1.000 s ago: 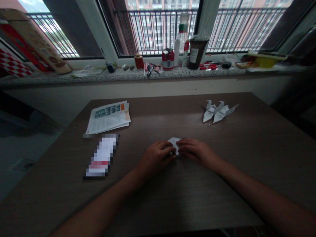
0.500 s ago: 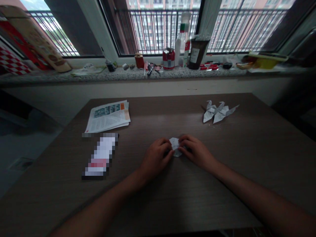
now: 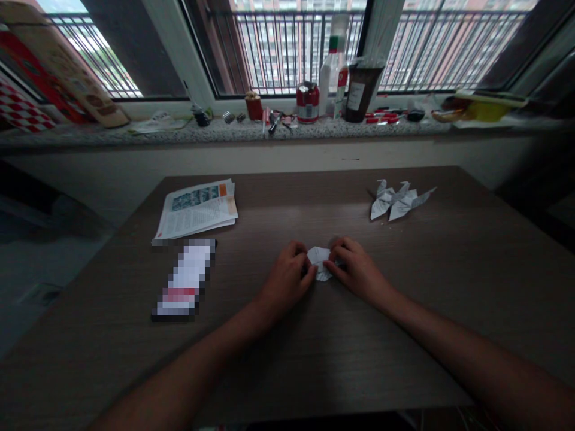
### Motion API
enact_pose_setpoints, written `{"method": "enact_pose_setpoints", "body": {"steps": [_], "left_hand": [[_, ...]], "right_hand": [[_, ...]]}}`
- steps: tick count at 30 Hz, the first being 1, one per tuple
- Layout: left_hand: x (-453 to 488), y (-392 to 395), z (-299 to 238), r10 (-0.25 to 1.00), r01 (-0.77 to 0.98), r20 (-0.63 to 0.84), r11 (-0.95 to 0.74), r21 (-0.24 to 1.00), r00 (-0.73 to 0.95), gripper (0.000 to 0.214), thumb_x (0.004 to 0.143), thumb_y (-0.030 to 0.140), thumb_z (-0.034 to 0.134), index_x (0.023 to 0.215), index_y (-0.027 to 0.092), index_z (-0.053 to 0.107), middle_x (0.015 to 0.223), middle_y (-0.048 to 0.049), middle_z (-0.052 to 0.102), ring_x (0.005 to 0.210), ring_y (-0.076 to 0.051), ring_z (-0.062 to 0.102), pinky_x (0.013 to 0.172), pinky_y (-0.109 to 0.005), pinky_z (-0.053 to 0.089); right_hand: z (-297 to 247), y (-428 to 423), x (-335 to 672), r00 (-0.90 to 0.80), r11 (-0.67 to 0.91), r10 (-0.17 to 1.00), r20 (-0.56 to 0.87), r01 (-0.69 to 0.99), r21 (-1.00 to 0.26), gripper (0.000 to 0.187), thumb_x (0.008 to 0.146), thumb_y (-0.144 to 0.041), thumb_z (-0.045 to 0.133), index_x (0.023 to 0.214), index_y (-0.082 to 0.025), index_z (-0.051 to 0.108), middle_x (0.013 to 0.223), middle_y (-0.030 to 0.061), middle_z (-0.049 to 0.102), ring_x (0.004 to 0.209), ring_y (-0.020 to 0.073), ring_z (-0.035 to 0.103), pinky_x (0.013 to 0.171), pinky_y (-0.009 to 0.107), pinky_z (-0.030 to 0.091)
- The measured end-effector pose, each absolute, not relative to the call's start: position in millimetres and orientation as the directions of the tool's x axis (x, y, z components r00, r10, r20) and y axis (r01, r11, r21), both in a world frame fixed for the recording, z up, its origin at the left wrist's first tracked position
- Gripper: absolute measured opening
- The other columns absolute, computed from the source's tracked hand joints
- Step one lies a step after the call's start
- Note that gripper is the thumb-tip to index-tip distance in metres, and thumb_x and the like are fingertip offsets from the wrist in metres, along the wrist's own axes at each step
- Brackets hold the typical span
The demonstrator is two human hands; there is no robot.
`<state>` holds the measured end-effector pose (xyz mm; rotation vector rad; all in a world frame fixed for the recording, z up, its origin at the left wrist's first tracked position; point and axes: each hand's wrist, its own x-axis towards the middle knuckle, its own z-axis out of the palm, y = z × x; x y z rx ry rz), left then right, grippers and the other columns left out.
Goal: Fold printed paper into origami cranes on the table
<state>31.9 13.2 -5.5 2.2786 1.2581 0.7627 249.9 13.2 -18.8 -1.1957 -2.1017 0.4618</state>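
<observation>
A small piece of folded white paper (image 3: 319,256) lies on the brown table (image 3: 287,359) between my two hands. My left hand (image 3: 291,270) grips its left side, thumb at the near edge and fingers curled over. On the opposite side my right hand (image 3: 354,264) pinches the paper with the thumb reaching in toward the middle. My fingers hide both side edges of the paper. Farther back on the right stand folded paper cranes (image 3: 398,200), close together.
At the left lie a stack of printed sheets (image 3: 197,209) and, nearer, a phone (image 3: 185,281) with a blurred screen. Behind the table, a granite windowsill (image 3: 179,139) carries a red can (image 3: 308,103), a bottle (image 3: 329,75), a dark cup (image 3: 358,93) and small tools.
Fingers of both hands have shifted slightly at the paper's edges, the right ones lifting and curling more. The paper stays in place between them; the whole view has tilted a little.
</observation>
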Motion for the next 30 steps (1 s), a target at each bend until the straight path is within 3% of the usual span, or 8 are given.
{"method": "enact_pose_setpoints", "body": {"steps": [12,30], "left_hand": [[35.3,19.6,-6.3,0.864,0.655,0.250,-0.496,0.570,0.437,0.019,0.093,0.021,0.068,0.076,0.017,0.062,0.106,-0.0094,0.059,0.100,-0.025,0.061,0.093,-0.042,0.054],[35.3,19.0,-8.3,0.857,0.675,0.272,-0.513,0.530,0.438,0.014,0.095,0.021,0.068,0.083,0.016,0.062,0.108,-0.0090,0.058,0.100,-0.025,0.061,0.093,-0.040,0.053]], "right_hand": [[-19.0,13.5,245.7,-0.344,0.507,0.859,0.378,0.664,-0.549,0.008,0.094,-0.019,0.067,0.088,-0.021,0.062,0.101,0.0089,0.060,0.095,0.0256,0.058,0.085,0.040,0.050],[-21.6,15.9,243.8,-0.360,0.514,0.853,0.378,0.704,-0.490,0.010,0.092,-0.016,0.068,0.089,-0.021,0.060,0.101,0.0084,0.059,0.095,0.0257,0.057,0.086,0.040,0.048]]}}
